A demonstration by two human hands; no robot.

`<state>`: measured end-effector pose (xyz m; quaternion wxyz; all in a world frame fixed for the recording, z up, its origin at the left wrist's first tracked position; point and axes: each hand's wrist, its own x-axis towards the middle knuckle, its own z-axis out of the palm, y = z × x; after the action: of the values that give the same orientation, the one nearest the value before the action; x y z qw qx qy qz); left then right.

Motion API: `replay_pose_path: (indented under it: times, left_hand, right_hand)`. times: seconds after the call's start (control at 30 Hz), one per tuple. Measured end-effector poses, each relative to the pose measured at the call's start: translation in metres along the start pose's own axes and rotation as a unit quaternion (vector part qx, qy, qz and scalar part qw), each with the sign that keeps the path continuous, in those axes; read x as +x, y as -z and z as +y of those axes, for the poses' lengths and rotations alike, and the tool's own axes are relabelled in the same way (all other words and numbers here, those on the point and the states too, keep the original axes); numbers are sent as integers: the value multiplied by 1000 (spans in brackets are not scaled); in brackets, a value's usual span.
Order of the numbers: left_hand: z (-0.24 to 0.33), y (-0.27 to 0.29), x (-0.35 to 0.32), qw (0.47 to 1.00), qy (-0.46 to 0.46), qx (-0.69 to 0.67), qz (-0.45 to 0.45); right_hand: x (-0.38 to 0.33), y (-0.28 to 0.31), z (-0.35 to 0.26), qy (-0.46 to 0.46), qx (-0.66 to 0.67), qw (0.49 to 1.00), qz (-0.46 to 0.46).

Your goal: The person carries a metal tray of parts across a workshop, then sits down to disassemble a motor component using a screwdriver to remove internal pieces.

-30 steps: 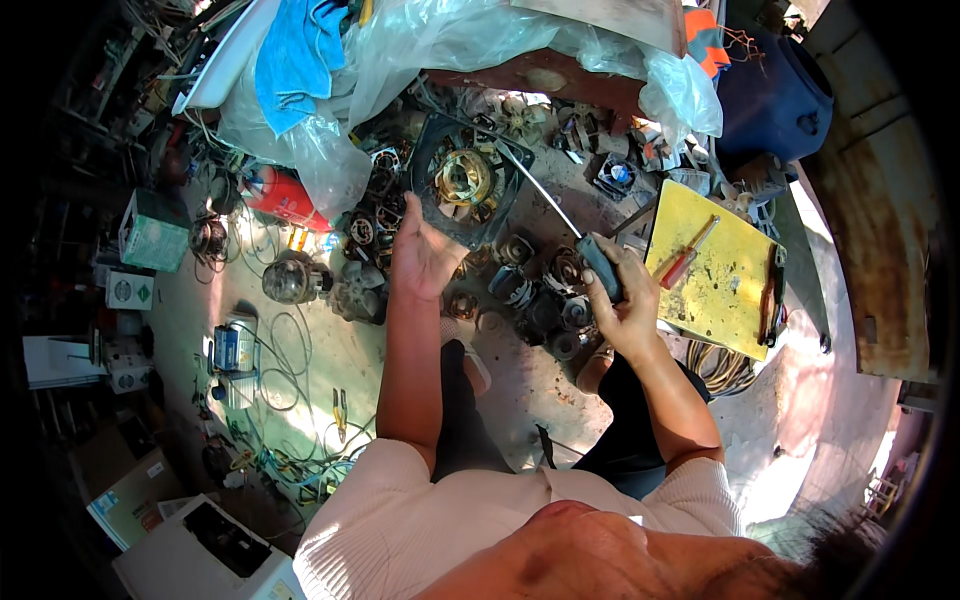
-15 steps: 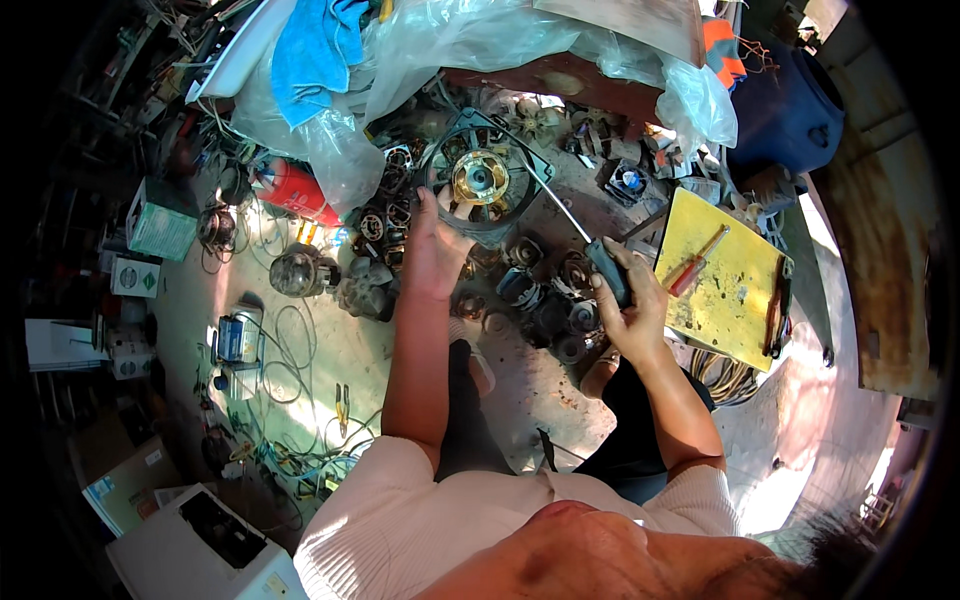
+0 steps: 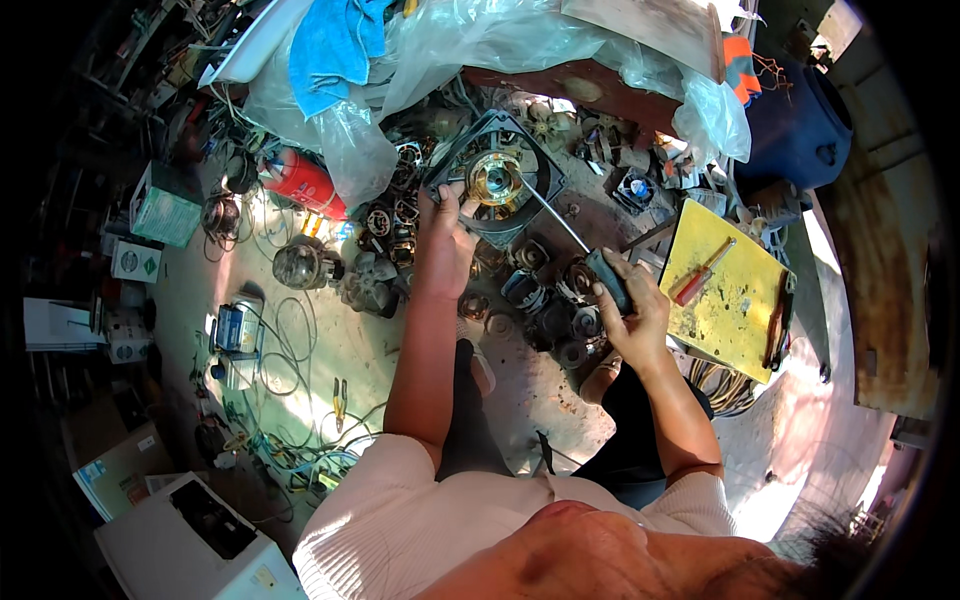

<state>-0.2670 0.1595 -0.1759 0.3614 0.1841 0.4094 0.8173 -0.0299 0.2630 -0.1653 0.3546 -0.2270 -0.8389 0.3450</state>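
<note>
In the head view, grasping a dark square frame point(image 3: 546, 185) by its lower left edge with the left hand point(image 3: 450, 242), and keeping it raised in front of the body, upper middle of the view. Carrying a round copper-coloured coil point(image 3: 494, 180) in the centre of that frame. Clasping the dark handle of a long screwdriver point(image 3: 604, 274) in the right hand point(image 3: 640, 312), pointing its thin shaft forward and leftward at the right rim of the coil, and leaving any touch between tip and coil too small to tell. Showing, below and around the frame, a crowd of dark motor parts point(image 3: 550, 322) lying on the floor point(image 3: 505, 425), some sitting near the right hand. Showing, just to the right of that hand, a yellow board point(image 3: 735, 345) bearing a red screwdriver point(image 3: 690, 288), and under its near edge a coiled cable point(image 3: 722, 388). Showing, beyond the frame, a clear plastic sheet point(image 3: 460, 50), with a blue cloth point(image 3: 335, 60) lying over its left part, and a dark blue barrel point(image 3: 800, 130) standing at the far right. Showing, on the left, a red cylinder point(image 3: 303, 183) lying tilted, a green box point(image 3: 168, 210) farther out, and, nearer the body, yellow-handled pliers point(image 3: 340, 405) resting beside loose wires point(image 3: 300, 455).
</note>
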Motion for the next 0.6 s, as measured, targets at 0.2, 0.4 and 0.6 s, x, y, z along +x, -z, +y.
replay_pose_path:
  times: [0.2, 0.4, 0.6]
  left_hand:
    - [1, -8, -4, 998, -20, 62, 27]
    - [-1, -10, -4, 997, -33, 66, 22]
    - [-3, -14, -6, 992, -55, 109, 17]
  right_hand:
    - [-2, -4, 3, 11, -4, 1000, -16]
    - [-2, -5, 4, 14, 4, 1000, -16]
    - [-2, -5, 3, 10, -13, 999, -35]
